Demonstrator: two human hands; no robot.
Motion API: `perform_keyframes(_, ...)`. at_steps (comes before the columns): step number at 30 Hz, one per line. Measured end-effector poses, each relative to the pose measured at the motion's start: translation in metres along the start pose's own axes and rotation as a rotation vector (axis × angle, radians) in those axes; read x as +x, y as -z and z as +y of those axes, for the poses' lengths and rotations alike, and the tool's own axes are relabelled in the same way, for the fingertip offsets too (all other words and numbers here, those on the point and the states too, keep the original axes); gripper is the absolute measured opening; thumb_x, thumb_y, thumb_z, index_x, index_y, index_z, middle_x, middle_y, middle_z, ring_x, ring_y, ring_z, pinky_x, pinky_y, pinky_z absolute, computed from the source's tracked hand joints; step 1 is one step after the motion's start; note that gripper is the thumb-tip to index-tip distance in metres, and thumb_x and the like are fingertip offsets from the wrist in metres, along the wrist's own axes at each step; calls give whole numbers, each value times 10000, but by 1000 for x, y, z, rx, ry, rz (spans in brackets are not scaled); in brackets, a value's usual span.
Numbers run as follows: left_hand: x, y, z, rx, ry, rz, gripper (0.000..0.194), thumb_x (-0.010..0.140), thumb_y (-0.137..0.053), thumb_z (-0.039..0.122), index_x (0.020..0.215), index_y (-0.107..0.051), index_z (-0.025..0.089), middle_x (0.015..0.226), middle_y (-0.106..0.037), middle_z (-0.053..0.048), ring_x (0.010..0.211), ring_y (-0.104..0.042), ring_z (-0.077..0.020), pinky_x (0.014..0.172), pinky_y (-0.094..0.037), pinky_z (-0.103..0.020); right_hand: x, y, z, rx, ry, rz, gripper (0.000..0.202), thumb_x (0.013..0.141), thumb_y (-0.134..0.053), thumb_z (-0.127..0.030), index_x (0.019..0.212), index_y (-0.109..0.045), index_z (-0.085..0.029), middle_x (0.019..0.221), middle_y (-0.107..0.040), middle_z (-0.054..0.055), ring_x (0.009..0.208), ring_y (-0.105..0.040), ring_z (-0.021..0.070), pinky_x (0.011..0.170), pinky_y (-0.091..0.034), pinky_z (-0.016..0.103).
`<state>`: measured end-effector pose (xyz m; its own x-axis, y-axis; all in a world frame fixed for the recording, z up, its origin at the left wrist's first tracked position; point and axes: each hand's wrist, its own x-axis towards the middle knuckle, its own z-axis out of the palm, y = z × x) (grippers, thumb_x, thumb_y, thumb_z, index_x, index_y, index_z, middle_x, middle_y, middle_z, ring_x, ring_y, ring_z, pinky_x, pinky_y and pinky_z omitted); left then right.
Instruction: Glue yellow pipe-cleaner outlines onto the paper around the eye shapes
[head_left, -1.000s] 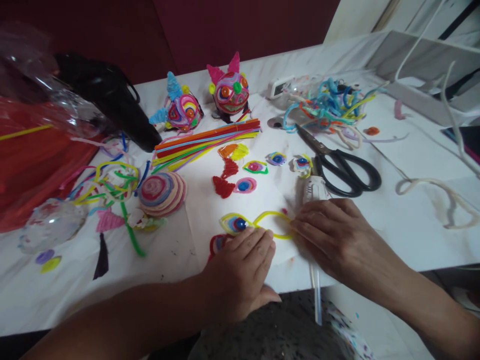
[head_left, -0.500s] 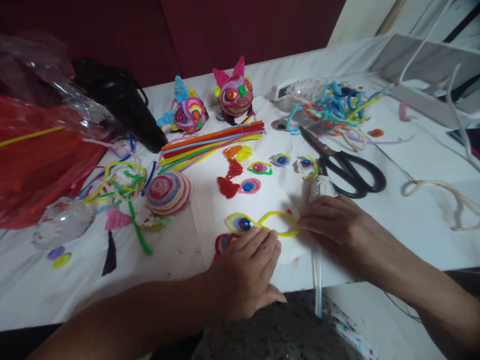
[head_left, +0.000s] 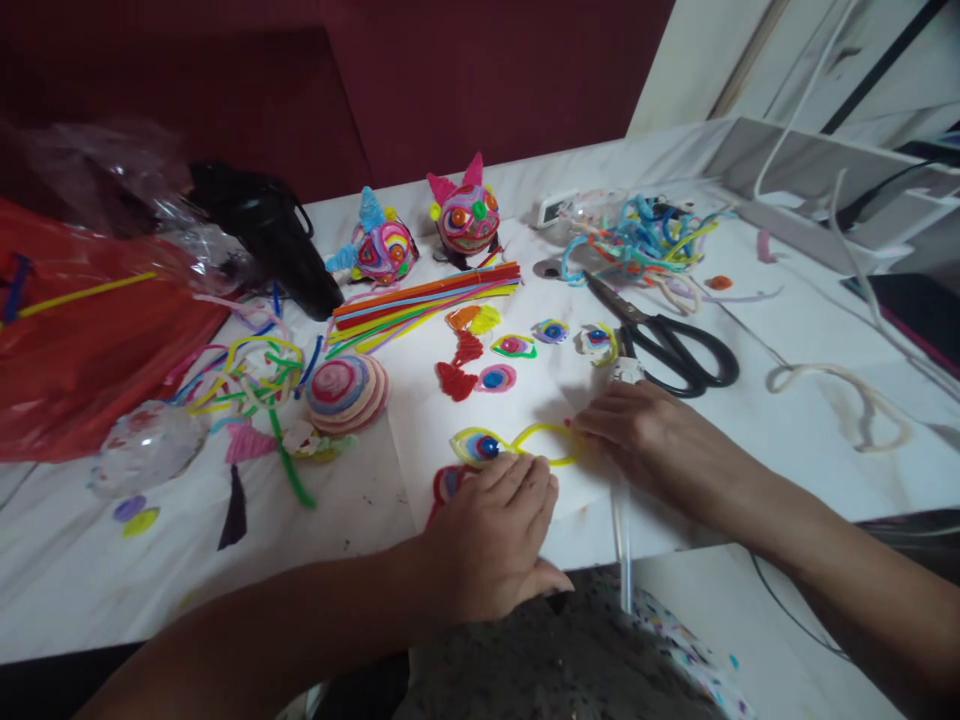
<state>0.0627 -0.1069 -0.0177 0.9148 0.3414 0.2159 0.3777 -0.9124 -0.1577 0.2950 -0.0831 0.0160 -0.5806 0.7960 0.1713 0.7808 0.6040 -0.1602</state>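
A loop of yellow pipe cleaner (head_left: 546, 428) lies on white paper, forming an almond outline. Its right end is pinched between the fingertips of my right hand (head_left: 637, 432). My left hand (head_left: 491, 525) rests palm down, fingers stretched out, with the fingertips at the loop's lower left edge. Left of the loop is a yellow-edged eye piece (head_left: 478, 446) with a blue centre. A red-edged eye piece (head_left: 450, 482) is partly covered by my left hand. Beneath my right hand lies a white tool (head_left: 627, 370) with a clear rod (head_left: 626, 560), mostly hidden.
Black-handled scissors (head_left: 667, 345) lie beyond my right hand. Farther back are a pipe cleaner bundle (head_left: 427, 300), two colourful animal heads (head_left: 465, 215) and a tangle of pipe cleaners (head_left: 652, 235). A striped dome (head_left: 347, 392) and a red bag (head_left: 90, 350) are at left.
The camera view has tilted up and turned slightly right. Both hands stay at the yellow loop, with hardly any movement over the paper.
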Motion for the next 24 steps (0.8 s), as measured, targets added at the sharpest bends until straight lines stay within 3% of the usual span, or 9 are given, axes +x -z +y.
perform_keyframes(8, 6, 14, -3, 16, -41, -77, 729, 890, -489, 632, 1288, -516, 23, 1352, -550, -181, 1245, -504, -284, 1075, -365, -392, 11, -3, 11, -1, 99, -56, 176, 871, -511, -87, 757, -593, -192, 713, -625, 25, 717, -527, 175, 707, -368, 323)
perform_keyframes(15, 12, 13, 4, 41, -26, -80, 779, 885, -426, 689, 1334, -496, 55, 1437, -479, -151, 1188, -532, -305, 1008, -399, -415, 12, -3, 13, 16, 96, -66, 204, 862, -479, -74, 734, -583, -193, 701, -609, 27, 707, -508, 167, 689, -359, 316)
perform_keyframes(19, 18, 14, 10, 67, -8, -78, 843, 853, -405, 742, 1329, -503, 53, 1435, -477, -172, 1114, -572, -307, 949, -429, -417, 12, -2, 12, 8, 77, -81, 202, 863, -480, -73, 740, -587, -193, 705, -613, 32, 716, -519, 174, 696, -361, 322)
perform_keyframes(24, 23, 21, 17, 52, 48, -139, 851, 869, -385, 717, 1356, -464, 24, 1432, -464, -213, 1159, -554, -326, 998, -380, -426, 12, -2, 10, 2, 61, -84, 195, 832, -498, -50, 742, -588, -198, 715, -615, 28, 717, -532, 178, 698, -355, 326)
